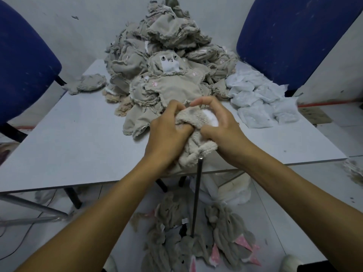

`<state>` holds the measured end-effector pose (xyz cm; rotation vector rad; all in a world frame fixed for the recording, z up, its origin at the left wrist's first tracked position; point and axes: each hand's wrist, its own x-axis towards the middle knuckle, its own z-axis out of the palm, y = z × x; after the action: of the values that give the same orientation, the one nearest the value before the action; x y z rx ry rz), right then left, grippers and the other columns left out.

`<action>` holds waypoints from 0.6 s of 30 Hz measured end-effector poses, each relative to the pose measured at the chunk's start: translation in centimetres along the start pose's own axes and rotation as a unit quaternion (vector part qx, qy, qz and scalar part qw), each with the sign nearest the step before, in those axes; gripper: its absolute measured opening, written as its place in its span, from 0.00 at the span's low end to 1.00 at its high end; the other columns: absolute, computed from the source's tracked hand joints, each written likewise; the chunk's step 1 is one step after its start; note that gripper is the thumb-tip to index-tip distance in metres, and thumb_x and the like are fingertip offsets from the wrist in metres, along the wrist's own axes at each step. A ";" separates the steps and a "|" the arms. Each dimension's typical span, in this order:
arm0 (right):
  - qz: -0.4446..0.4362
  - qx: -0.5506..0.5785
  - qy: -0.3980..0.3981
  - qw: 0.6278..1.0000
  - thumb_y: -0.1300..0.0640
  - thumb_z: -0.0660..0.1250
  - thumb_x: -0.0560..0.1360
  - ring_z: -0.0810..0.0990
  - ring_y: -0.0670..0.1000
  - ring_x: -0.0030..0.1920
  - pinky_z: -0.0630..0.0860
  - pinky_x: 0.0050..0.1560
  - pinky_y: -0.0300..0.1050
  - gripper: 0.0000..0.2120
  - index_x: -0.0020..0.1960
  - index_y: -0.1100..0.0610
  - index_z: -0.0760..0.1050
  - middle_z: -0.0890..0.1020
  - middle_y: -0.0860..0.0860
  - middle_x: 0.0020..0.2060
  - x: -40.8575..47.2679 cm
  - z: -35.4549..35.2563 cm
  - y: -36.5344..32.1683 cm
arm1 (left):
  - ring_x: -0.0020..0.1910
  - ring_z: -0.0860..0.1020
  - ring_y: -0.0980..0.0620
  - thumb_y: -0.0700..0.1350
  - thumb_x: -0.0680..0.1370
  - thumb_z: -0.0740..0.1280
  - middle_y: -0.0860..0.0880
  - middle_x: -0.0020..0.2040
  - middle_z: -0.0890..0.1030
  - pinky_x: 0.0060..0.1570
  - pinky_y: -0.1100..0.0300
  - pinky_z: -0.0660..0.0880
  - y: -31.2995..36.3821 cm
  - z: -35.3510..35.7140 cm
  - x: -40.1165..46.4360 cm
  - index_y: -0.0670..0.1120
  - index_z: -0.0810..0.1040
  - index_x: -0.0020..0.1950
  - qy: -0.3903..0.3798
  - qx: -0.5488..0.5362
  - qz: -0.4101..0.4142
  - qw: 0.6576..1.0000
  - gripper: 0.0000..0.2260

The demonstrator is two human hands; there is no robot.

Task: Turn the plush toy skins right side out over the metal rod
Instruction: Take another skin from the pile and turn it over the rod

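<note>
left hand: bare, no rings
right hand: bare, no rings
arms: bare past the wrists, no sleeves, no watch

No readable text anywhere, seemingly.

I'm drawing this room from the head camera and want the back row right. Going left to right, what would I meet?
Left blue chair → small lone skin → big pile of inside-out plush toy skins → white stuffing bags → right blue chair.
</note>
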<state>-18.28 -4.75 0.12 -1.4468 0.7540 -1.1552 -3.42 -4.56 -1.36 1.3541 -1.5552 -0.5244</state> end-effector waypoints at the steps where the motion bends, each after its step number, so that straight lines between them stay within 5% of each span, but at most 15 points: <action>1: -0.007 -0.001 0.012 1.000 0.71 0.60 0.59 0.78 0.50 0.40 0.73 0.31 0.42 0.29 0.57 0.53 0.74 0.78 0.55 0.50 0.2 0.0 -0.2 | 0.42 0.79 0.56 0.50 0.70 0.66 0.56 0.43 0.82 0.38 0.54 0.75 0.0 0.2 -0.1 0.58 0.74 0.51 0.001 0.026 0.010 1.000 0.11; 6: -0.033 -0.062 0.016 0.997 0.71 0.61 0.60 0.77 0.44 0.40 0.75 0.32 0.41 0.32 0.60 0.50 0.73 0.77 0.48 0.51 0.3 -0.9 -0.9 | 0.48 0.82 0.55 0.43 0.69 0.64 0.51 0.51 0.82 0.46 0.58 0.78 0.7 0.0 1.0 0.54 0.76 0.59 -0.172 -0.249 -0.123 0.945 0.19; 9: -0.038 -0.106 -0.015 0.994 0.73 0.61 0.62 0.79 0.41 0.43 0.76 0.34 0.41 0.33 0.63 0.50 0.71 0.77 0.41 0.52 0.0 -1.0 -1.1 | 0.55 0.80 0.54 0.36 0.68 0.66 0.50 0.58 0.79 0.50 0.57 0.78 1.0 -0.2 0.9 0.56 0.72 0.65 -0.103 -0.170 0.002 0.980 0.28; 12: -0.090 -0.180 -0.027 0.979 0.75 0.62 0.63 0.79 0.43 0.45 0.77 0.40 0.39 0.34 0.65 0.51 0.70 0.77 0.45 0.51 -0.3 -1.1 -1.3 | 0.54 0.78 0.58 0.35 0.65 0.69 0.55 0.56 0.78 0.50 0.63 0.75 1.4 -0.9 1.3 0.56 0.71 0.65 -0.105 -0.019 0.118 0.987 0.31; 16: -0.189 -0.319 0.069 0.926 0.73 0.64 0.67 0.77 0.49 0.54 0.76 0.47 0.38 0.34 0.66 0.46 0.66 0.75 0.53 0.55 0.1 -2.0 -2.1 | 0.53 0.81 0.46 0.36 0.68 0.76 0.44 0.54 0.82 0.53 0.52 0.79 2.1 -2.7 2.2 0.46 0.76 0.60 -0.245 -0.118 -0.025 0.962 0.23; 18: -0.201 -0.319 0.121 0.918 0.71 0.65 0.68 0.78 0.49 0.54 0.78 0.49 0.40 0.32 0.66 0.48 0.67 0.76 0.53 0.55 0.2 -2.3 -2.3 | 0.50 0.80 0.37 0.34 0.71 0.75 0.35 0.49 0.81 0.54 0.42 0.79 2.6 -3.1 2.0 0.42 0.80 0.53 -0.209 -0.109 -0.015 0.972 0.13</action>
<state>-20.71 -5.30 2.22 -2.0977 1.1094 -1.5034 -1.89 -4.77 2.91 1.1465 -1.7514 -1.0190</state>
